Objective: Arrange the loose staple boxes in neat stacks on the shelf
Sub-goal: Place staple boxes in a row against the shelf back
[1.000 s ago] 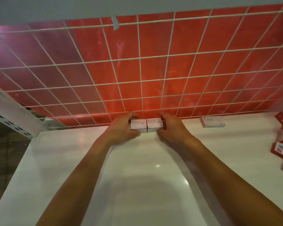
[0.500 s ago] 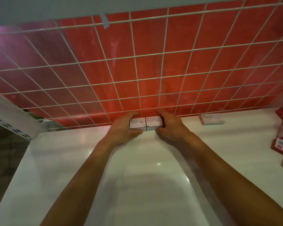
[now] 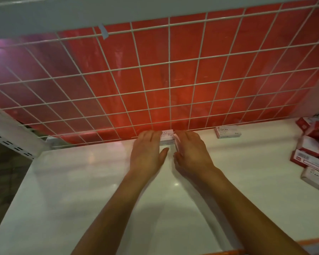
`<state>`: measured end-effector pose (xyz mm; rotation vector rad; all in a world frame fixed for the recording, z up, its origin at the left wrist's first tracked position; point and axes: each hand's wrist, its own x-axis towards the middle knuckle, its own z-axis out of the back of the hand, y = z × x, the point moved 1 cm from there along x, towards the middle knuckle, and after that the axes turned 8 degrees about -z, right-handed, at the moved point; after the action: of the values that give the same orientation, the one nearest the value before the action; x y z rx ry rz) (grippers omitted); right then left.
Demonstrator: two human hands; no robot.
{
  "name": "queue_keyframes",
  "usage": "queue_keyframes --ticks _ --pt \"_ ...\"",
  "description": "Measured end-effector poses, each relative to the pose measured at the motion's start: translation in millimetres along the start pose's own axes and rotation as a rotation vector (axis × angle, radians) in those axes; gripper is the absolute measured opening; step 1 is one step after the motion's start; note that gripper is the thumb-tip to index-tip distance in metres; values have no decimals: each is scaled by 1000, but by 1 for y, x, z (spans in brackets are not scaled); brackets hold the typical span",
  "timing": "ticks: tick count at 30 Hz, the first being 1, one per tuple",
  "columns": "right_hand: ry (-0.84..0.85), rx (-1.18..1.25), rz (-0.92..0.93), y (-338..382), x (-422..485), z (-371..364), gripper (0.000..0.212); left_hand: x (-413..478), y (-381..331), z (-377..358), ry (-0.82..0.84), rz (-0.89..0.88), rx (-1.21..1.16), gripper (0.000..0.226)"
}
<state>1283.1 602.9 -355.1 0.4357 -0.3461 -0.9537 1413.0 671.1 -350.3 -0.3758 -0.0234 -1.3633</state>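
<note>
A small white staple box with pink print [image 3: 167,135] sits at the very back of the glossy white shelf [image 3: 81,181], touching the foot of the white wire grid panel [image 3: 169,92]. Only its middle part shows, between the two hands. The left hand [image 3: 147,150] lies flat over the box's left end, fingers straight and close together, thumb pointing inward above the shelf. The right hand [image 3: 191,150] is likewise spread, straight fingers over the box's right end; a blurred pale edge under its fingers may be a second box, but that cannot be told. Neither hand curls round anything.

To the right, well apart from the hands, a white box printed STAPLES [image 3: 227,131] lies flat against the grid. At the far right edge is a loose heap of red-and-white boxes [image 3: 309,144], tilted at odd angles on one another. What is inside any of the boxes does not show. Behind the grid hangs a red sheet [image 3: 155,52].
</note>
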Motion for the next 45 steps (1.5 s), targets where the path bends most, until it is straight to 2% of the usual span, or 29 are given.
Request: queue_keyframes --ticks 9,23,30,40,45 --pt "67 -113 -95 -28 -31 26 59 -7 -68 -19 -15 -46 66 46" --pt "95 -155 -162 -111 -81 87 57 -9 -179 -48 162 -92 22 52" --pt "52 -117 -212 -155 -109 115 50 -5 -232 -58 199 -177 -33 49" --pt "-145 -28 -370 -215 -132 152 49 13 -299 -83 276 -377 -197 58" --pt "-137 -46 -422 -234 -133 159 47 13 -306 -98 349 -444 -143 55"
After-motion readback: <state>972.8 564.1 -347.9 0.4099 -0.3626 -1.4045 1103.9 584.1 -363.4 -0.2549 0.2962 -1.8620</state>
